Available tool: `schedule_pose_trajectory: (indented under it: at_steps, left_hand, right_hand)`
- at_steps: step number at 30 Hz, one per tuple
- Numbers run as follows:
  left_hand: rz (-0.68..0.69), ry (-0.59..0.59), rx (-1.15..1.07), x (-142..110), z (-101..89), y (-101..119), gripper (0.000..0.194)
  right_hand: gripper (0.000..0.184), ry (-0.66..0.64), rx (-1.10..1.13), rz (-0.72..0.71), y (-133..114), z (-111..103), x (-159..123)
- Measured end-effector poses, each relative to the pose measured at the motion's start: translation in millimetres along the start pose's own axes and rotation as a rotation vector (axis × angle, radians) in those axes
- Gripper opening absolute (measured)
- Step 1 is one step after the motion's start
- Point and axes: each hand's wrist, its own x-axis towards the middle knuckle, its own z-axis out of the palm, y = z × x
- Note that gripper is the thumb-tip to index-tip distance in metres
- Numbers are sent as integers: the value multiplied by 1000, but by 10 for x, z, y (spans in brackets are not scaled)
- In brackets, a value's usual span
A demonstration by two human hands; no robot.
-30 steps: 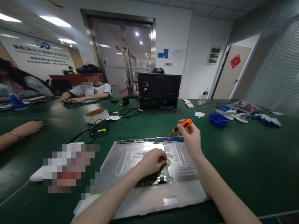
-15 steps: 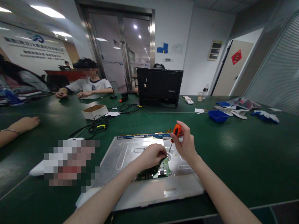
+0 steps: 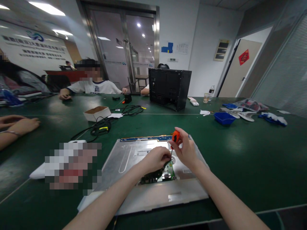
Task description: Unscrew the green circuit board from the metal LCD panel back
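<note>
A flat metal display panel [image 3: 134, 204] lies on the green table in front of me. A green circuit board [image 3: 170, 171] sits near its middle, and a blue strip board [image 3: 148, 139] runs along its far edge. My right hand [image 3: 187, 148] grips a screwdriver [image 3: 176, 136] with an orange and black handle. Its shaft points down toward the circuit board's upper corner. My left hand [image 3: 155, 159] is closed, fingertips pinched close to the screwdriver's tip. What those fingers hold, if anything, is hidden. Dark parts show under the left hand.
A black monitor housing [image 3: 169, 88] stands across the table [image 3: 251, 159]. To the left are an open cardboard box [image 3: 97, 114], black cables [image 3: 99, 127] and a pixelated white object [image 3: 38, 172]. A blue tray [image 3: 224, 118] and gloves [image 3: 273, 119] lie right. Other people sit along the left and far sides.
My right hand and the screwdriver have shifted left, and the screwdriver is more upright. Across the table, the monitor housing has turned and moved right. My left hand stays almost in place.
</note>
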Motion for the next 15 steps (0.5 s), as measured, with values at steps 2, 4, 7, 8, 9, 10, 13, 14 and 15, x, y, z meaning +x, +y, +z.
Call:
schedule_pose_trajectory:
  at_steps: [2, 4, 7, 8, 9, 10, 13, 14, 15]
  left_hand:
    - [3, 2, 0, 0, 3, -1, 17]
    - [5, 4, 0, 0, 9, -4, 17]
    - [6, 7, 0, -1, 18, -11, 17]
    - [6, 8, 0, 0, 20, -14, 17]
    - [7, 8, 2, 0, 22, -16, 17]
    - [8, 8, 3, 1, 24, -19, 17]
    - [11, 7, 6, 4, 26, -24, 17]
    - [12, 7, 6, 5, 26, -24, 17]
    - [12, 6, 6, 5, 25, -24, 17]
  right_hand:
    - [39, 1, -12, -7, 4, -3, 2]
    - [39, -9, -16, 1, 2, -10, 6]
    - [39, -30, -11, 47, -2, -19, 10]
    - [40, -34, -6, 63, -2, -20, 11]
    - [40, -37, 0, 77, -1, -22, 12]
    - [40, -37, 6, 84, 1, -23, 12]
    - [41, -31, 21, 81, 7, -27, 13]
    - [41, -32, 21, 77, 7, -28, 13]
    - [42, -35, 19, 75, 6, -29, 14]
